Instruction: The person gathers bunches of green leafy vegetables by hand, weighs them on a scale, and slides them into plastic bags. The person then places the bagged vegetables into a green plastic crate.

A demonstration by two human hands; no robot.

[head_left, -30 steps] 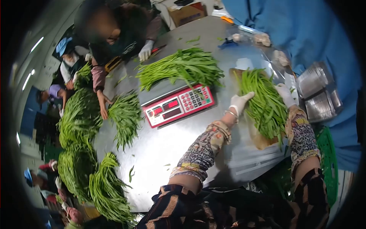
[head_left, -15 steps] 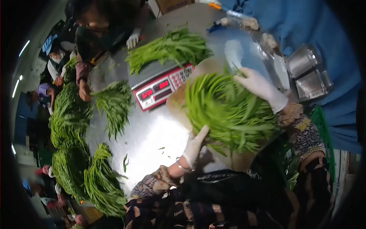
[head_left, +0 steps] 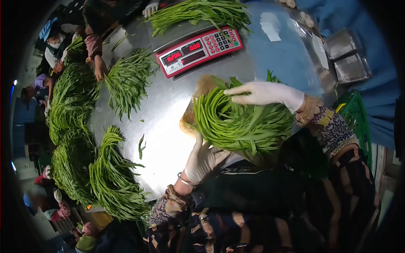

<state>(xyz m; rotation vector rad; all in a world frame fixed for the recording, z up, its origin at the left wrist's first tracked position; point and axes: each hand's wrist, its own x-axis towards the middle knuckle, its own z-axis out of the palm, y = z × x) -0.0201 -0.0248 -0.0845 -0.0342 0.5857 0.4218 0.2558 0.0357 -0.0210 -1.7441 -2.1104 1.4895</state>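
A coiled bundle of long-stemmed leafy greens, looking like water spinach, lies over a tan tray or sheet at the table's near edge. My left hand, in a white glove, holds the bundle's lower left side, thumb up against the stems and some fingers running under it. Across the top of the coil lies my right hand, also gloved, its fingers stretched out flat over the stems and leaves. Part of the tan piece is hidden under the greens.
Beyond stands a red scale showing 0.206, with more greens on its platform. Greens are heaped along the left. A co-worker's hand touches a small bunch. Clear plastic boxes and a green crate are right.
The view has shifted, so the scale sits higher. My right hand has gone from pinching at the bundle's edge to lying flat over it. The coil looks tighter and neater.
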